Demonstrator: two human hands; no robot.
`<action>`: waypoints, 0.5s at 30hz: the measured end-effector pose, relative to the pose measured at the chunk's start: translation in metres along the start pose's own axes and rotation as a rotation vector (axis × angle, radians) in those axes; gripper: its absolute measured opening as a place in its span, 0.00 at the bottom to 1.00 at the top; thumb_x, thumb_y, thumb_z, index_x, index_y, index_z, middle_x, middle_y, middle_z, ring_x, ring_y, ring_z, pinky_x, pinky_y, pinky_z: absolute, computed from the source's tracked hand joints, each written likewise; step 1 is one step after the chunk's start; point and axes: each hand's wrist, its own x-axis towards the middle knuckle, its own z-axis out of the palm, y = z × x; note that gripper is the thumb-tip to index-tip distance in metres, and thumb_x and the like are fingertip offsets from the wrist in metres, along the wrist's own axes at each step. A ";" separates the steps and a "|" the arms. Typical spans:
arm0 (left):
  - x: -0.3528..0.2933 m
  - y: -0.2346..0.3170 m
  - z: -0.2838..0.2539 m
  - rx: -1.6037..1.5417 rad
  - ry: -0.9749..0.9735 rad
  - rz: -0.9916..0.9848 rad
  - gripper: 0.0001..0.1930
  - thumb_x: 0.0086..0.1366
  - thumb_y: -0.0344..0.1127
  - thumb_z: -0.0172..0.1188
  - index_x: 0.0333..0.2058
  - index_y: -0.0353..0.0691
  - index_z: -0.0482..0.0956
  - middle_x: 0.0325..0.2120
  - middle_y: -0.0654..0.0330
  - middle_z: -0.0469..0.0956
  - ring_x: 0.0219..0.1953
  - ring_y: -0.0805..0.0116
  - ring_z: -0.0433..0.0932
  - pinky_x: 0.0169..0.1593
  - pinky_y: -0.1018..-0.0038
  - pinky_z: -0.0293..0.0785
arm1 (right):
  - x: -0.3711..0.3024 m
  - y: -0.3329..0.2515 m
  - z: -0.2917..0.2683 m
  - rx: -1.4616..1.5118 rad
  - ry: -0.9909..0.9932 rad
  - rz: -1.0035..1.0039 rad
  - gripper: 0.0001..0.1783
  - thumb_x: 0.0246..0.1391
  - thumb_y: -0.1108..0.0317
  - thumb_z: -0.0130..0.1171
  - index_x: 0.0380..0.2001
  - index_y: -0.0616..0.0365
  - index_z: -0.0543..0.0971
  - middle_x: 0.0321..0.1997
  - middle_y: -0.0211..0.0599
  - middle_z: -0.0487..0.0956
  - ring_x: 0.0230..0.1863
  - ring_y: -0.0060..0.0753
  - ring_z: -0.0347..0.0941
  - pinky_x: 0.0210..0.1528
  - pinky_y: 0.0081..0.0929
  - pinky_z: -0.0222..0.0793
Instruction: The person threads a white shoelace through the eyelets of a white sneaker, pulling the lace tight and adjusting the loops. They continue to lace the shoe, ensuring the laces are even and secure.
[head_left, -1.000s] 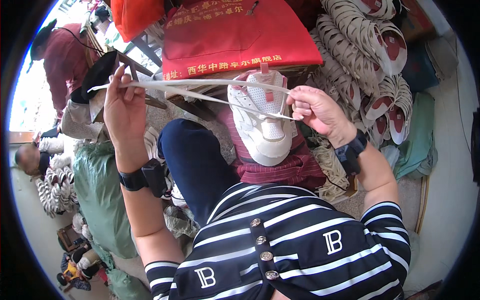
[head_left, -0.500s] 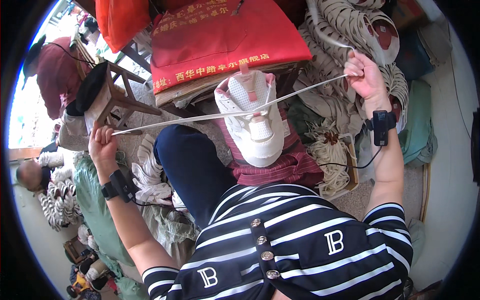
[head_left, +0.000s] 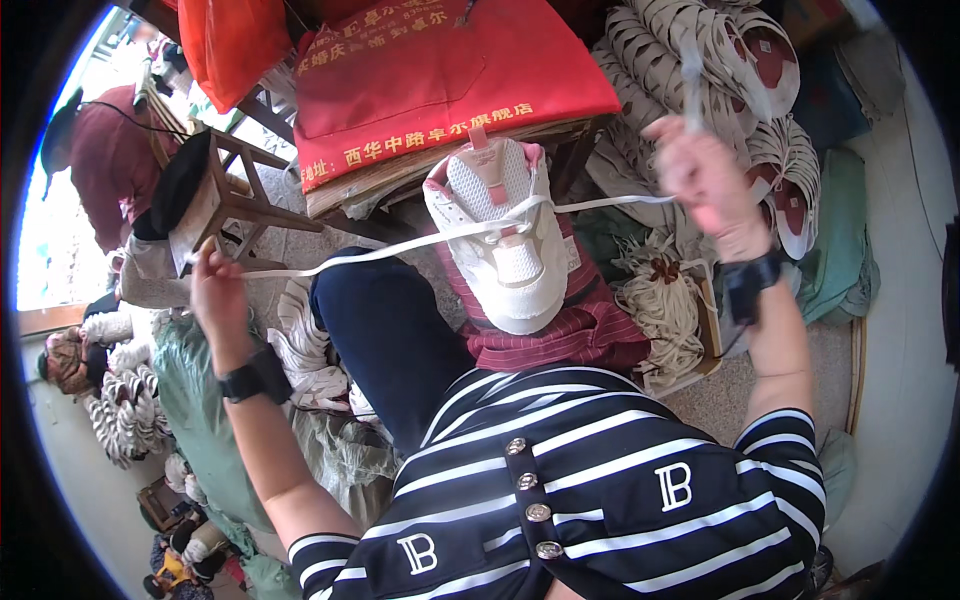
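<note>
A white sneaker (head_left: pixel 515 275) with pink lining rests toe toward me on maroon striped cloth (head_left: pixel 590 345) in my lap. A white shoelace (head_left: pixel 385 252) runs through it near the tongue and stretches out to both sides, sagging a little. Far to the left, my left hand (head_left: pixel 222 300) is closed with one end of the lace in its fingers. My right hand (head_left: pixel 705 185) is up at the right, smeared by motion, with the lace running into it and a loose end whipping above. Each wrist wears a black strapped device.
A red printed cloth (head_left: pixel 450 75) covers the low table beyond the sneaker. Stacked shoe uppers (head_left: pixel 690 60) lie at the far right, above a box of loose laces (head_left: pixel 665 330). A wooden stool (head_left: pixel 225 195) and a green plastic sack (head_left: pixel 200 400) stand at the left.
The lace was nearly straight and taut; now it sags on both sides. My right hand has come slightly left and lower, and my wrists have turned.
</note>
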 end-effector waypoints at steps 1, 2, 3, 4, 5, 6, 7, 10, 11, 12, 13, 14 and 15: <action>-0.013 -0.015 0.018 -0.001 -0.023 -0.023 0.14 0.77 0.39 0.49 0.46 0.35 0.78 0.24 0.70 0.68 0.24 0.82 0.64 0.26 0.84 0.62 | 0.002 0.012 0.019 -0.144 -0.170 0.011 0.12 0.66 0.65 0.56 0.46 0.60 0.79 0.28 0.19 0.73 0.23 0.08 0.63 0.23 0.10 0.59; -0.043 -0.033 0.050 0.170 -0.121 0.015 0.15 0.77 0.40 0.49 0.43 0.34 0.79 0.25 0.70 0.69 0.26 0.83 0.66 0.27 0.86 0.62 | -0.001 0.022 0.061 -0.494 -0.053 -0.015 0.07 0.64 0.69 0.58 0.42 0.59 0.81 0.30 0.17 0.74 0.26 0.06 0.64 0.26 0.09 0.60; -0.066 -0.046 0.074 0.260 -0.215 0.010 0.15 0.77 0.41 0.49 0.43 0.34 0.79 0.25 0.70 0.69 0.26 0.83 0.66 0.28 0.85 0.62 | 0.002 0.042 0.068 -0.547 -0.191 -0.102 0.05 0.62 0.72 0.61 0.40 0.58 0.81 0.32 0.17 0.75 0.32 0.09 0.69 0.33 0.15 0.66; -0.086 -0.058 0.091 0.294 -0.241 -0.006 0.15 0.77 0.41 0.49 0.42 0.36 0.79 0.26 0.69 0.70 0.25 0.83 0.66 0.28 0.84 0.62 | 0.008 0.057 0.073 -0.733 -0.330 -0.336 0.08 0.56 0.77 0.63 0.39 0.59 0.80 0.33 0.22 0.77 0.36 0.20 0.77 0.35 0.24 0.72; -0.102 -0.069 0.099 0.392 -0.352 0.023 0.15 0.77 0.41 0.49 0.41 0.36 0.80 0.26 0.68 0.71 0.24 0.82 0.65 0.28 0.82 0.63 | 0.014 0.060 0.082 -0.964 -0.369 -0.529 0.09 0.53 0.76 0.62 0.39 0.57 0.79 0.34 0.28 0.78 0.36 0.30 0.78 0.36 0.28 0.73; -0.124 -0.079 0.117 0.405 -0.343 -0.037 0.14 0.76 0.40 0.51 0.40 0.36 0.80 0.26 0.67 0.72 0.24 0.82 0.65 0.28 0.82 0.62 | 0.017 0.062 0.086 -1.199 -0.391 -0.722 0.10 0.51 0.76 0.60 0.38 0.56 0.78 0.35 0.35 0.79 0.36 0.40 0.80 0.37 0.32 0.75; -0.137 -0.087 0.124 0.439 -0.393 -0.046 0.13 0.75 0.40 0.53 0.40 0.36 0.81 0.25 0.67 0.72 0.24 0.82 0.66 0.27 0.83 0.61 | 0.022 0.060 0.088 -1.229 -0.439 -0.758 0.10 0.50 0.76 0.60 0.37 0.55 0.77 0.34 0.36 0.78 0.36 0.42 0.79 0.36 0.34 0.75; -0.156 -0.113 0.135 0.605 -0.537 -0.027 0.08 0.73 0.35 0.57 0.42 0.38 0.81 0.25 0.72 0.72 0.24 0.84 0.63 0.28 0.85 0.59 | 0.035 0.053 0.089 -1.326 -0.555 -0.854 0.10 0.49 0.75 0.59 0.36 0.55 0.74 0.32 0.38 0.74 0.33 0.44 0.78 0.32 0.37 0.75; -0.161 -0.125 0.135 0.610 -0.576 0.036 0.06 0.71 0.33 0.60 0.41 0.38 0.81 0.27 0.72 0.71 0.24 0.84 0.63 0.29 0.85 0.59 | 0.038 0.050 0.092 -1.348 -0.580 -0.883 0.09 0.50 0.74 0.59 0.36 0.55 0.73 0.31 0.37 0.73 0.32 0.43 0.78 0.31 0.37 0.75; -0.166 -0.134 0.138 0.615 -0.617 0.099 0.06 0.68 0.30 0.63 0.41 0.37 0.80 0.29 0.72 0.71 0.25 0.84 0.62 0.29 0.85 0.59 | 0.039 0.048 0.094 -1.371 -0.601 -0.912 0.09 0.51 0.73 0.59 0.36 0.55 0.73 0.31 0.37 0.72 0.31 0.42 0.78 0.30 0.36 0.75; -0.170 -0.137 0.141 0.757 -0.630 0.237 0.08 0.64 0.28 0.66 0.41 0.37 0.80 0.31 0.71 0.69 0.25 0.83 0.61 0.29 0.84 0.59 | 0.039 0.046 0.096 -1.430 -0.599 -0.926 0.08 0.51 0.72 0.59 0.36 0.55 0.73 0.31 0.37 0.73 0.31 0.41 0.78 0.30 0.36 0.75; -0.175 -0.140 0.146 0.894 -0.645 0.373 0.11 0.60 0.27 0.69 0.40 0.36 0.79 0.33 0.70 0.68 0.26 0.82 0.61 0.30 0.84 0.59 | 0.036 0.045 0.098 -1.493 -0.593 -0.933 0.08 0.52 0.72 0.58 0.36 0.55 0.73 0.32 0.36 0.73 0.30 0.41 0.78 0.29 0.35 0.76; -0.180 -0.141 0.150 0.926 -0.626 0.366 0.14 0.56 0.27 0.72 0.40 0.35 0.79 0.34 0.69 0.66 0.27 0.81 0.60 0.30 0.82 0.60 | 0.034 0.045 0.098 -1.556 -0.587 -0.939 0.07 0.52 0.71 0.58 0.36 0.55 0.73 0.32 0.36 0.73 0.30 0.40 0.78 0.29 0.34 0.76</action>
